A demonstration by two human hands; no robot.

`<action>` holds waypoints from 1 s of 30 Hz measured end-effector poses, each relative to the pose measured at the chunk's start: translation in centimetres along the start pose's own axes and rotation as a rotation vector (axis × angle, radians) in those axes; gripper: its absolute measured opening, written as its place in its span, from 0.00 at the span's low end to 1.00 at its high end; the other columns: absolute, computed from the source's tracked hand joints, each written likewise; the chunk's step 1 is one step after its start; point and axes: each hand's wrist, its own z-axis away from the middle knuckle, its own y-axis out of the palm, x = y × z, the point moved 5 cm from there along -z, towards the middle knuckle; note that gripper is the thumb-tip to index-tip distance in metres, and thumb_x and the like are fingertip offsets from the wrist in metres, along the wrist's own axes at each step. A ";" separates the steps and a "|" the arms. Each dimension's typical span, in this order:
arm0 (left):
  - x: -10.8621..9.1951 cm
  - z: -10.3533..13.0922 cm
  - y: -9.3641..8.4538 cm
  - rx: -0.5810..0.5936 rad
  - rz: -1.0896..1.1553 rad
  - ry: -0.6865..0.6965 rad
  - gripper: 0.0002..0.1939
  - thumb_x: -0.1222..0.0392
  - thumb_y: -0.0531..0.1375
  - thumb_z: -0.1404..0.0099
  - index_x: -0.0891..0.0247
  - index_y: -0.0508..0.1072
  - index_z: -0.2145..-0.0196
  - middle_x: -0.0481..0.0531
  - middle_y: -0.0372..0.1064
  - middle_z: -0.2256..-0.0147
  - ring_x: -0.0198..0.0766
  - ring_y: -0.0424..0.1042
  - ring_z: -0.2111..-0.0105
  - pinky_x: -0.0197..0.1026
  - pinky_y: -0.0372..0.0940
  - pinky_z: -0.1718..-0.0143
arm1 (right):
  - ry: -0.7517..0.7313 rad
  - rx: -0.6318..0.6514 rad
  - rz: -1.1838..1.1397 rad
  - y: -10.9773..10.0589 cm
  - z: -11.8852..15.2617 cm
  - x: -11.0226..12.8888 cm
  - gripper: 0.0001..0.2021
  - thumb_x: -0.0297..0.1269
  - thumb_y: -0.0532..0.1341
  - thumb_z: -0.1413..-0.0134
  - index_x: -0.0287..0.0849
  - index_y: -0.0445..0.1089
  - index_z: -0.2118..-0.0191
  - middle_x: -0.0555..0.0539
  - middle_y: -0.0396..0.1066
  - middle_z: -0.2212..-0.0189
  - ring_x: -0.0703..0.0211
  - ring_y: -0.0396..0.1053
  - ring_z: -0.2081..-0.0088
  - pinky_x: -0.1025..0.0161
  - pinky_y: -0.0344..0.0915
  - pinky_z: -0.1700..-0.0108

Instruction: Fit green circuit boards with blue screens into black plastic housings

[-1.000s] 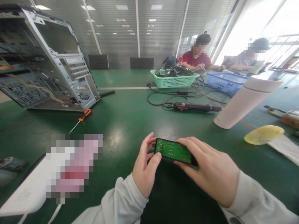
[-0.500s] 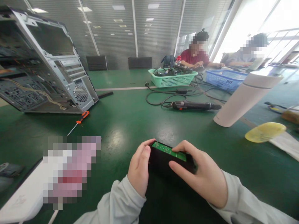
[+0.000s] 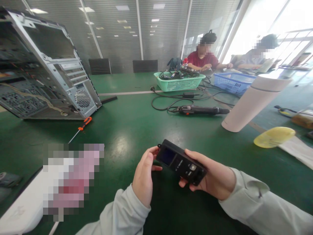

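A black handheld electronic device [image 3: 181, 162] with a small dark screen and a light button faces up above the green table. My right hand [image 3: 212, 175] is closed around its right end, thumb along the far edge and fingertips showing below. At the left end, where a small loop sticks out, my left hand [image 3: 144, 176] has its fingers apart around the corner. Its fingertips are at or very close to the device; firm contact cannot be made out. The underside of the device is hidden.
An opened computer case [image 3: 56, 71] stands at left, with an orange-handled screwdriver [image 3: 85, 123] before it. Ahead lie a corded black electric screwdriver [image 3: 202, 110] and a green basket [image 3: 179, 84] of cables. A pale tumbler [image 3: 254, 104] stands right. Two people sit beyond.
The device has been turned over: its green circuit board no longer shows, and the screen side faces up. My right hand has shifted its grip; my left fingers have loosened.
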 end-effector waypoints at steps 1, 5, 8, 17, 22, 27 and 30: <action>-0.2 0.1 0.0 0.004 -0.017 0.008 0.23 0.44 0.48 0.32 0.63 0.72 0.53 0.58 0.75 0.55 0.48 0.72 0.55 0.44 0.69 0.63 | -0.058 -0.041 0.048 -0.4 0.0 0.3 0.29 0.63 0.60 0.54 0.40 0.58 0.61 0.46 0.66 0.69 0.58 0.70 0.69 0.70 0.62 0.75; -0.8 0.4 0.4 0.032 -0.102 0.052 0.18 0.48 0.56 0.36 0.61 0.72 0.54 0.57 0.74 0.54 0.50 0.71 0.52 0.49 0.66 0.53 | -0.411 -0.252 0.348 -1.7 1.2 2.1 0.23 0.46 0.69 0.56 0.42 0.62 0.57 0.50 0.64 0.64 0.62 0.66 0.66 0.69 0.65 0.69; -1.1 0.5 0.9 0.080 -0.146 0.066 0.17 0.54 0.61 0.41 0.62 0.71 0.55 0.58 0.74 0.55 0.50 0.72 0.52 0.50 0.68 0.53 | -0.768 -0.354 0.696 -1.2 3.0 3.6 0.16 0.35 0.63 0.46 0.46 0.62 0.53 0.53 0.63 0.61 0.66 0.64 0.61 0.70 0.63 0.59; -1.7 0.7 1.2 0.149 -0.212 0.111 0.10 0.57 0.62 0.41 0.61 0.70 0.62 0.62 0.76 0.53 0.48 0.78 0.58 0.50 0.72 0.57 | -0.863 -0.259 0.873 -1.5 3.7 4.1 0.19 0.37 0.65 0.43 0.49 0.60 0.49 0.55 0.64 0.56 0.65 0.65 0.57 0.71 0.63 0.55; -2.3 1.0 1.0 0.138 -0.283 0.252 0.08 0.59 0.59 0.37 0.60 0.69 0.59 0.60 0.73 0.49 0.48 0.74 0.51 0.52 0.69 0.52 | -0.850 -0.284 0.948 -1.8 3.7 4.1 0.17 0.40 0.66 0.41 0.48 0.61 0.50 0.54 0.65 0.60 0.65 0.65 0.62 0.69 0.63 0.61; -3.2 1.7 1.0 0.131 -0.352 0.431 0.08 0.61 0.55 0.33 0.57 0.67 0.55 0.54 0.73 0.55 0.43 0.73 0.54 0.49 0.67 0.53 | -0.992 -0.365 1.080 -1.2 4.5 4.6 0.16 0.46 0.62 0.37 0.48 0.60 0.49 0.52 0.65 0.58 0.64 0.65 0.59 0.68 0.63 0.58; -3.7 2.0 1.1 0.137 -0.434 0.528 0.15 0.64 0.59 0.36 0.58 0.67 0.52 0.54 0.72 0.56 0.44 0.72 0.56 0.49 0.65 0.53 | -1.106 -0.368 1.191 -0.3 5.0 4.9 0.14 0.47 0.58 0.33 0.46 0.59 0.49 0.49 0.65 0.58 0.61 0.65 0.58 0.65 0.64 0.57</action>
